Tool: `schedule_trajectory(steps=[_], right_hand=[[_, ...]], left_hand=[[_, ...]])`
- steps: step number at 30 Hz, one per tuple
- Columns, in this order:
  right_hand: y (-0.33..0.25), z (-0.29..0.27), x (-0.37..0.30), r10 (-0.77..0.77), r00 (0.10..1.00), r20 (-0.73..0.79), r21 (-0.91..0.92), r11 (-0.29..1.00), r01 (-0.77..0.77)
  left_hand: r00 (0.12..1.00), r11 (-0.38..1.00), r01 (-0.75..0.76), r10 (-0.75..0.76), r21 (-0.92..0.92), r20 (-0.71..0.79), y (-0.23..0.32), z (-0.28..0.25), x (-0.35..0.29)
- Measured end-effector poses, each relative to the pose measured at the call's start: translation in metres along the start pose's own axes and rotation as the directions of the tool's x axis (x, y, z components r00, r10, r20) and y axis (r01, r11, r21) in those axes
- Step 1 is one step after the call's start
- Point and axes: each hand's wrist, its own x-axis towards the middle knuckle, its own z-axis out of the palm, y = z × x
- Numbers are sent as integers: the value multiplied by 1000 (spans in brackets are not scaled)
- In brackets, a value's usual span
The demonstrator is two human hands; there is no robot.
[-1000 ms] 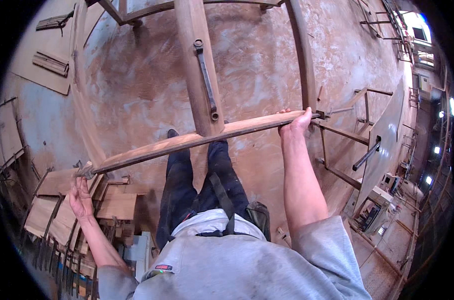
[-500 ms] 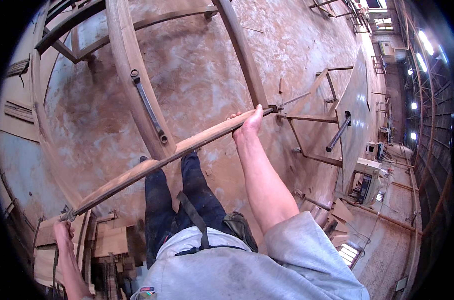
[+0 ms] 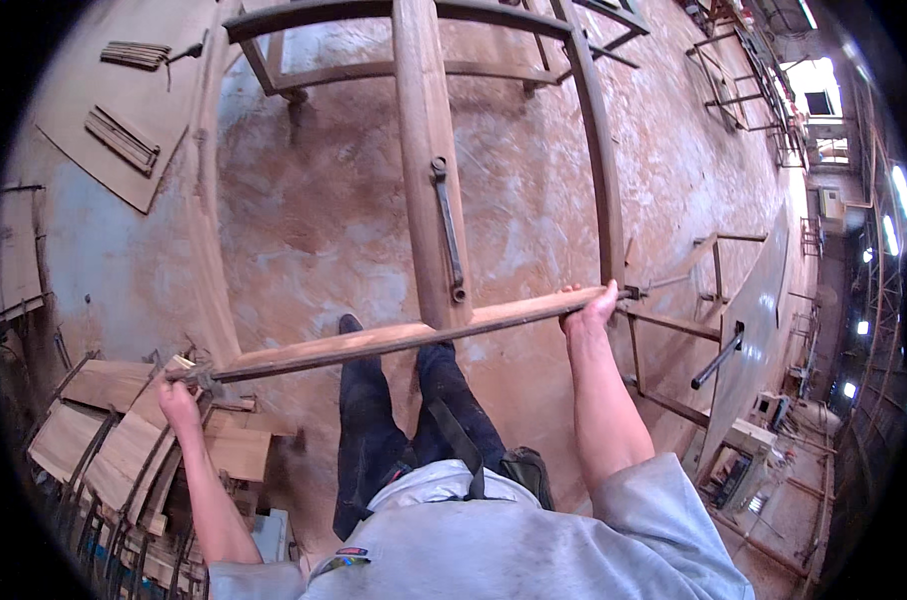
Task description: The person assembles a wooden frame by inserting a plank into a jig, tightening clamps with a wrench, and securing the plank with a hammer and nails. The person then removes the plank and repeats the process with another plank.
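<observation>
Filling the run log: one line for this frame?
left hand: grips plank end | right hand: grips other end | plank: level, crossing wooden beam

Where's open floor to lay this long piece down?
Bare floor lies between the left curved plank and the central beam, and again right of the curved rail. Crowded: stacked boards by the left hand, metal frames near the right hand.

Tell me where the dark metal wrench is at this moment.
In the head view, the metal wrench lies lengthwise on the upright wooden beam, at picture centre, just above the long wooden plank held between the left hand and right hand.
</observation>
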Motion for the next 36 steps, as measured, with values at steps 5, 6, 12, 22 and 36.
schedule_trajectory(steps=[5, 6, 12, 22, 36], right_hand=[[-5, 1, -8, -36, 999, -6, -32, 999, 36], [-4, 4, -13, -46, 999, -9, -24, 999, 46], [-4, 3, -5, 0, 999, -51, 39, 999, 2], [0, 3, -7, -8, 999, -46, 18, 1000, 9], [-21, -27, 18, 33, 998, 57, -98, 995, -28]], left_hand=[[959, 858, 285, -248, -427, 141, 50, -2, -22], [961, 846, 271, -268, -459, 72, 35, -2, -15], [853, 743, 318, -495, -589, -164, 33, 27, 7], [908, 458, -73, -336, -886, -248, 27, 59, 9], [854, 850, 505, -517, 151, 53, 51, 16, 25]])
